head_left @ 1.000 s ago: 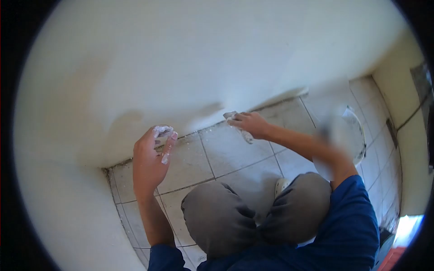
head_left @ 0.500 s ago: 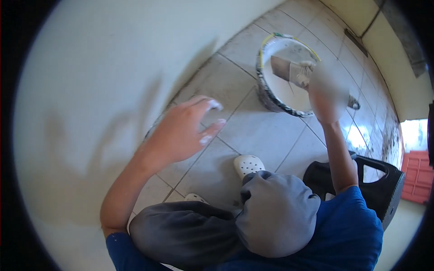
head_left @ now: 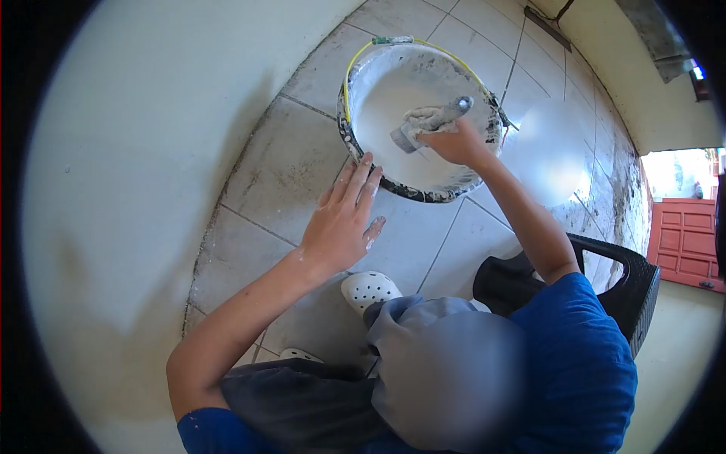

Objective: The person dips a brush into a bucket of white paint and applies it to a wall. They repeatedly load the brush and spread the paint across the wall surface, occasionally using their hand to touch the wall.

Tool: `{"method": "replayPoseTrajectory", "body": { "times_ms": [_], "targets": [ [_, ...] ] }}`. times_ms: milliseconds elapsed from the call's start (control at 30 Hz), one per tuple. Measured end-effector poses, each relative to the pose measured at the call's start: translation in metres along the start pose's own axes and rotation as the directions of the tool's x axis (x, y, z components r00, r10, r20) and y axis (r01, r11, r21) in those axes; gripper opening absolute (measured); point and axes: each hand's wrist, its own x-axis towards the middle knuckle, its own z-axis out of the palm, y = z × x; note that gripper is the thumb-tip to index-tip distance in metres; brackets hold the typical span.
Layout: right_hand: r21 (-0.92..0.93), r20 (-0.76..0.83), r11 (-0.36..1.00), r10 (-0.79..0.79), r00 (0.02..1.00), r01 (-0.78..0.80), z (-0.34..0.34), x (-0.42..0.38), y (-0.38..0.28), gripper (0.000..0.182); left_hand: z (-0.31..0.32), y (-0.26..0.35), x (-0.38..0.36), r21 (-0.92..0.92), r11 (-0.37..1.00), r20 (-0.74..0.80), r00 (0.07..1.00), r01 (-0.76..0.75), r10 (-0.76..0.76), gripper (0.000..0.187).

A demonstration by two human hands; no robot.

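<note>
A bucket (head_left: 442,197) of white paint stands on the tiled floor, its dark rim smeared with white and its yellow wire handle lying along the far side. Inside its outline, over the pale paint (head_left: 389,102), my right hand (head_left: 456,144) grips a paintbrush (head_left: 408,138). The brush's bristles point to the lower left, and its paint-coated handle end sticks up to the right. My left hand (head_left: 340,216) is stretched out with fingers extended, fingertips right at the bucket's near left rim. White paint spots its fingers and thumb.
A pale wall (head_left: 151,151) runs along the left. By my right elbow sits a black plastic stool (head_left: 643,291). My white clog (head_left: 370,290) rests on the tiles below the bucket. A red panelled door (head_left: 684,238) shows at the far right.
My left hand has moved up to the bucket's rim, its curled fingers straightening. My right hand has come in over the bucket with the paintbrush, turning it. The view has shifted.
</note>
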Motion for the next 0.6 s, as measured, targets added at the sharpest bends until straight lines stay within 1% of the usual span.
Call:
{"method": "replayPoseTrajectory", "body": {
  "times_ms": [100,133,233,333,367,433,500,533,600],
  "targets": [
    [-0.063,0.064,0.998,-0.005,0.998,0.009,0.009,0.010,0.020,0.031,-0.003,-0.005,0.003,0.030,0.999,0.018,0.999,-0.029,0.029,0.068],
    [-0.087,0.061,0.996,-0.002,0.998,0.007,0.012,0.010,0.023,0.033,-0.002,-0.006,0.003,0.030,0.999,0.022,0.999,-0.036,0.036,0.069],
    [-0.102,0.103,0.992,-0.068,0.992,0.079,0.018,0.009,0.027,0.034,0.000,-0.007,0.002,0.047,0.998,0.020,0.999,-0.047,0.046,0.069],
    [-0.141,0.132,0.989,0.053,0.990,-0.034,0.013,0.011,0.018,0.031,0.002,-0.005,0.002,0.060,0.997,0.019,0.999,-0.038,0.037,0.071],
    [-0.026,0.139,0.990,0.143,0.980,-0.140,0.008,0.012,0.012,0.031,0.001,-0.005,0.002,0.051,0.998,0.027,0.999,-0.041,0.039,0.071],
    [0.192,0.194,0.920,0.305,0.932,-0.341,-0.005,0.014,-0.008,0.032,0.000,-0.005,0.001,0.036,0.999,0.035,0.999,-0.037,0.036,0.071],
    [0.431,0.191,0.806,0.358,0.914,-0.406,-0.010,0.011,-0.003,0.035,-0.001,-0.008,0.000,0.012,0.998,0.052,0.997,-0.054,0.053,0.072],
    [0.541,0.202,0.726,0.379,0.903,-0.425,-0.012,0.010,-0.004,0.037,-0.003,-0.011,0.000,0.006,0.998,0.057,0.997,-0.058,0.058,0.073],
    [0.679,0.182,0.633,0.347,0.920,-0.373,-0.021,0.009,-0.012,0.038,-0.009,-0.014,0.000,-0.017,0.999,0.086,0.995,-0.052,0.053,0.069]
  ]
}}
